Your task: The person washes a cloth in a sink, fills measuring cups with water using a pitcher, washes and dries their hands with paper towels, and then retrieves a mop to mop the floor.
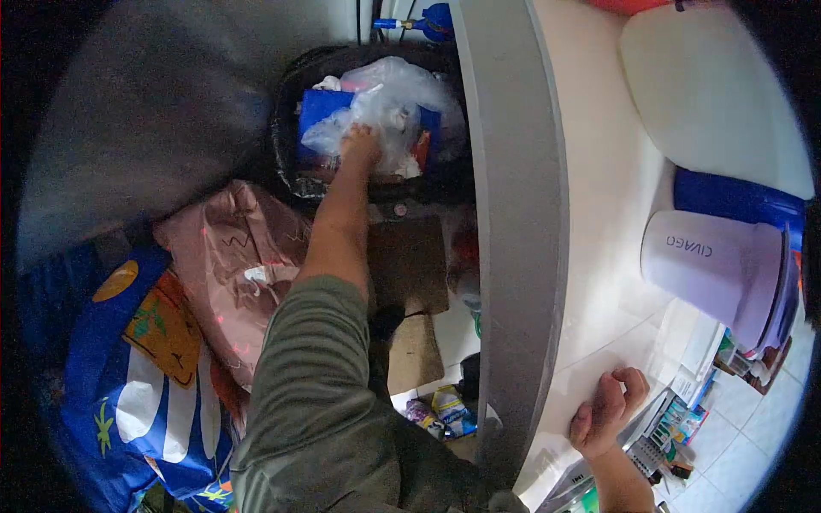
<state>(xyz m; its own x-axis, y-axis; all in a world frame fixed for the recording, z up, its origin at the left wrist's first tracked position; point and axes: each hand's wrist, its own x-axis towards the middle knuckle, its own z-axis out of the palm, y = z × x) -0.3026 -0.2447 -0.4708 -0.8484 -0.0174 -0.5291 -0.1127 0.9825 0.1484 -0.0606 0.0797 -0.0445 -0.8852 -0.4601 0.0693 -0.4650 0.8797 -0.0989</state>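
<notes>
My left hand (361, 145) reaches into a black-lined bin (286, 158) at the top middle, its fingers bent into a crumpled clear plastic bag (389, 98). The fingertips are hidden in the plastic. Under and around the bag are a blue piece (323, 109) and other scraps. My right hand (609, 409) is over the white countertop (590, 214) at the lower right. Its fingers are loosely curled, the thumb stands apart, and nothing is in it.
A grey counter edge (520, 231) divides the view. Left of my left arm lie a pink bag (235, 256) and a blue patterned bag (94, 359). Cardboard (415, 350) and small packets (449, 410) are below the bin. A lilac container (710, 265) stands at the right.
</notes>
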